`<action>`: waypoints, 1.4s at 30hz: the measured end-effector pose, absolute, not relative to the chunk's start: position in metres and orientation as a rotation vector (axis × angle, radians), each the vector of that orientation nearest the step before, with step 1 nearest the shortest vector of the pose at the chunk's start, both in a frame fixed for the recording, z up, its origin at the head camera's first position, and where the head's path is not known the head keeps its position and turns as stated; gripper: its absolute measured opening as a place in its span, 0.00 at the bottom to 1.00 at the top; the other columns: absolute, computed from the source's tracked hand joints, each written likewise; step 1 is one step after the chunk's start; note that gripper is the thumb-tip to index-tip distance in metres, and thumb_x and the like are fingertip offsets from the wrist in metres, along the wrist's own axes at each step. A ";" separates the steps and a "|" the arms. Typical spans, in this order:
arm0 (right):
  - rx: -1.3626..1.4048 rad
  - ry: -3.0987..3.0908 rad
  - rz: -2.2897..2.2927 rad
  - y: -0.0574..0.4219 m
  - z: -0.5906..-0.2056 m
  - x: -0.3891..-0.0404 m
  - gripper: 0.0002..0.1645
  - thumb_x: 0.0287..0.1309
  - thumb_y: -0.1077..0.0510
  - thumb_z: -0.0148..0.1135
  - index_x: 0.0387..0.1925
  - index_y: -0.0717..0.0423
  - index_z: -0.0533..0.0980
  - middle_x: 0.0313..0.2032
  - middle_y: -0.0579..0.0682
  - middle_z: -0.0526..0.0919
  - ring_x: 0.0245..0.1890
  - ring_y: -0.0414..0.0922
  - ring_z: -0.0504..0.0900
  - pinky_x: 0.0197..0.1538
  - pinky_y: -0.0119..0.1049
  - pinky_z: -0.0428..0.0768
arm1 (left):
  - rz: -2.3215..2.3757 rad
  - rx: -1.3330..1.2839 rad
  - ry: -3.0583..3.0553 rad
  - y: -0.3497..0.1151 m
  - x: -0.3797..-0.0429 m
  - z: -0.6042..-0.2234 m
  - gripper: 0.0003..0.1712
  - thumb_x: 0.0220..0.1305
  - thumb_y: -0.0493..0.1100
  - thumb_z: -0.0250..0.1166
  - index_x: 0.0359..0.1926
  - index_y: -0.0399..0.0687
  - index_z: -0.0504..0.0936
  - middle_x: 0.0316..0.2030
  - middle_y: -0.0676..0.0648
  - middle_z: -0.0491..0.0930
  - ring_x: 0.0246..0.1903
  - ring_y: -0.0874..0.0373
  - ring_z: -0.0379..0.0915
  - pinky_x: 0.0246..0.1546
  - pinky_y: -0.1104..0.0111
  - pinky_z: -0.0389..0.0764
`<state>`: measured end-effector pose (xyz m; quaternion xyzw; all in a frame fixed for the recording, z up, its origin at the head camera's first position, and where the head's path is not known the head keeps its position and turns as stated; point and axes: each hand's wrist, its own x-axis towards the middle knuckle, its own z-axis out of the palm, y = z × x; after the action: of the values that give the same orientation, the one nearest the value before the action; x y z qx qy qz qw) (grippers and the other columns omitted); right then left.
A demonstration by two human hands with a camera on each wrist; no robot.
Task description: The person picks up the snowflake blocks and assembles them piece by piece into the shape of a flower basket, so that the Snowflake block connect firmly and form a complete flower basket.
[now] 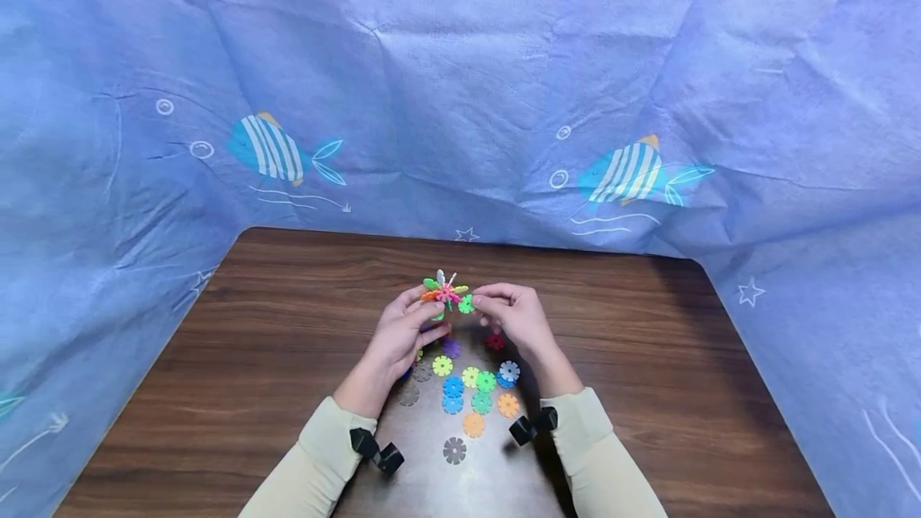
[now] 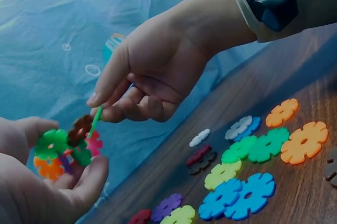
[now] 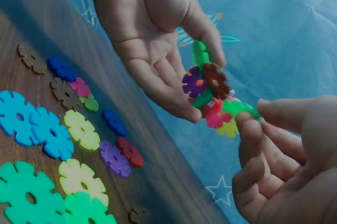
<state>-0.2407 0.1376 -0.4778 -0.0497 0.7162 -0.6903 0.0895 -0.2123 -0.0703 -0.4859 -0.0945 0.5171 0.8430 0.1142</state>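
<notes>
My left hand (image 1: 399,332) holds a cluster of interlocked notched plastic discs (image 1: 444,292) above the table. Brown, purple, orange, pink, yellow, white and green discs show in it. Between thumb and forefinger my right hand (image 1: 520,316) pinches a green notched disc (image 1: 466,304) at the cluster's right side. In the right wrist view this green disc (image 3: 239,108) meets a pink disc (image 3: 216,114) of the cluster; whether their slots are joined I cannot tell. A brown disc (image 2: 80,128) faces the right hand in the left wrist view.
Loose notched discs lie on the dark wooden table (image 1: 288,390) below the hands: blue discs (image 1: 452,395), orange discs (image 1: 473,425), a grey disc (image 1: 455,451) and a purple disc (image 1: 451,348) among several others. A blue fish-print cloth (image 1: 460,102) hangs behind the table.
</notes>
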 end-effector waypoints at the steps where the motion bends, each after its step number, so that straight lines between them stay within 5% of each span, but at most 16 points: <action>1: -0.180 2.137 -2.017 0.140 -0.477 -0.239 0.13 0.64 0.61 0.70 0.46 0.65 0.85 0.29 0.56 0.88 0.23 0.47 0.82 0.23 0.35 0.75 | 2.476 -0.295 1.515 -0.069 -0.212 -0.486 0.32 0.71 0.33 0.62 0.73 0.40 0.64 0.59 0.40 0.76 0.57 0.47 0.76 0.60 0.46 0.79; 7: -0.395 2.261 -1.832 0.159 -0.469 -0.241 0.16 0.65 0.61 0.68 0.51 0.66 0.83 0.29 0.53 0.87 0.26 0.51 0.83 0.26 0.39 0.80 | 2.464 -0.375 1.522 -0.068 -0.211 -0.485 0.24 0.75 0.37 0.58 0.68 0.40 0.71 0.54 0.44 0.81 0.49 0.52 0.81 0.57 0.51 0.83; 11: -0.447 2.491 -1.652 0.176 -0.468 -0.253 0.15 0.63 0.62 0.70 0.49 0.66 0.84 0.33 0.59 0.88 0.27 0.44 0.84 0.30 0.36 0.83 | 2.484 -0.424 1.518 -0.070 -0.211 -0.486 0.15 0.75 0.39 0.57 0.59 0.37 0.77 0.45 0.46 0.83 0.42 0.54 0.81 0.49 0.60 0.85; 15: -0.497 2.716 -1.309 0.194 -0.475 -0.266 0.15 0.60 0.59 0.72 0.46 0.63 0.85 0.34 0.51 0.89 0.32 0.39 0.83 0.39 0.33 0.82 | 2.473 -0.445 1.546 -0.073 -0.211 -0.485 0.14 0.76 0.40 0.58 0.56 0.38 0.78 0.40 0.48 0.82 0.38 0.56 0.79 0.43 0.63 0.83; 26: -0.474 2.854 -0.688 0.211 -0.494 -0.269 0.13 0.51 0.53 0.80 0.38 0.52 0.87 0.31 0.44 0.87 0.35 0.41 0.82 0.45 0.43 0.82 | 2.458 -0.378 1.474 -0.071 -0.209 -0.480 0.21 0.79 0.40 0.54 0.67 0.37 0.70 0.47 0.44 0.80 0.37 0.54 0.82 0.60 0.46 0.80; 33: -0.487 2.852 -0.785 0.208 -0.494 -0.269 0.12 0.50 0.58 0.80 0.27 0.48 0.80 0.25 0.40 0.83 0.29 0.38 0.78 0.41 0.38 0.79 | 2.459 -0.348 1.493 -0.071 -0.208 -0.481 0.20 0.77 0.39 0.56 0.65 0.35 0.72 0.47 0.42 0.82 0.39 0.55 0.84 0.58 0.47 0.81; 38: -0.454 2.803 -1.113 0.198 -0.484 -0.269 0.09 0.53 0.60 0.79 0.31 0.52 0.82 0.26 0.45 0.85 0.28 0.39 0.81 0.36 0.35 0.80 | 2.444 -0.337 1.514 -0.071 -0.207 -0.481 0.17 0.74 0.37 0.58 0.60 0.34 0.77 0.44 0.45 0.82 0.40 0.55 0.83 0.56 0.51 0.84; 42: -0.347 2.625 -1.502 0.183 -0.469 -0.260 0.10 0.56 0.61 0.76 0.38 0.58 0.83 0.29 0.52 0.88 0.27 0.45 0.85 0.35 0.46 0.87 | 2.434 -0.335 1.522 -0.071 -0.207 -0.481 0.19 0.73 0.36 0.58 0.62 0.35 0.76 0.46 0.45 0.81 0.42 0.54 0.83 0.56 0.53 0.84</action>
<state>-0.2603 0.1828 -0.4687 -0.1139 0.8612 -0.4929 0.0488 -0.2072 -0.0709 -0.4807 -0.1148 0.5225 0.8355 0.1254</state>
